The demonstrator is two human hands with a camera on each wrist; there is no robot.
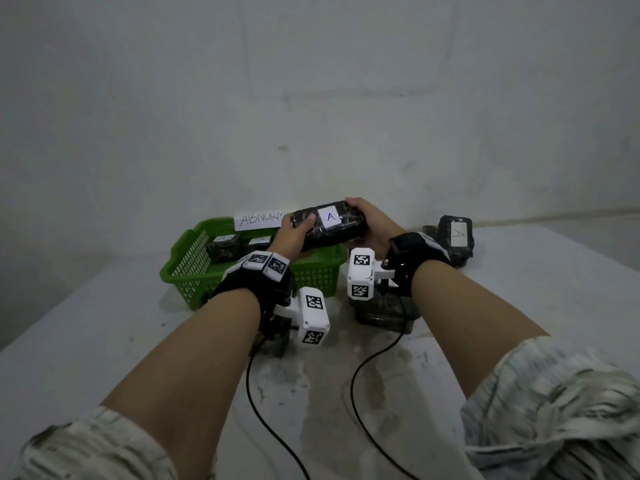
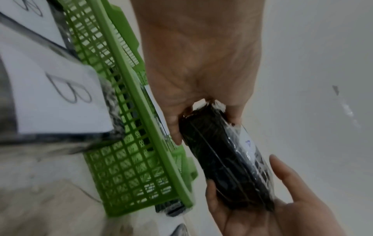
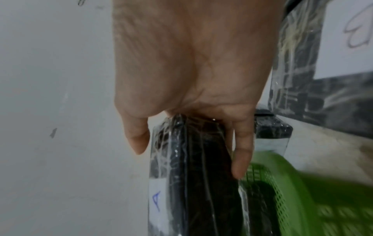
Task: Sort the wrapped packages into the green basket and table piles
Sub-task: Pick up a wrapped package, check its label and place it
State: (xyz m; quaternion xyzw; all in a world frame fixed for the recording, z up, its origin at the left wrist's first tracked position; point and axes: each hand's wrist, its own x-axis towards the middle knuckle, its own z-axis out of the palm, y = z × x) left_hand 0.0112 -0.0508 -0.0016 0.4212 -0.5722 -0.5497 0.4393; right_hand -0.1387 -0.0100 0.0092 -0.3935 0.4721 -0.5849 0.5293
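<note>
A black plastic-wrapped package (image 1: 329,225) with a white label marked A is held up over the green basket (image 1: 194,271). My left hand (image 1: 294,233) grips its left end and my right hand (image 1: 367,220) grips its right end. In the left wrist view the package (image 2: 226,159) runs between my left hand's fingers (image 2: 173,126) and the other hand (image 2: 282,199). The right wrist view shows thumb and fingers (image 3: 240,153) clamped round the package (image 3: 197,175). Two wrapped packages (image 1: 225,247) lie inside the basket.
A paper sign (image 1: 259,220) stands behind the basket. Labelled A, another package (image 1: 455,237) sits on the table at the right. Near my wrists is a package (image 1: 384,310) on the table; one labelled B (image 2: 60,99) shows beside the basket. Two black cables (image 1: 353,386) trail toward me.
</note>
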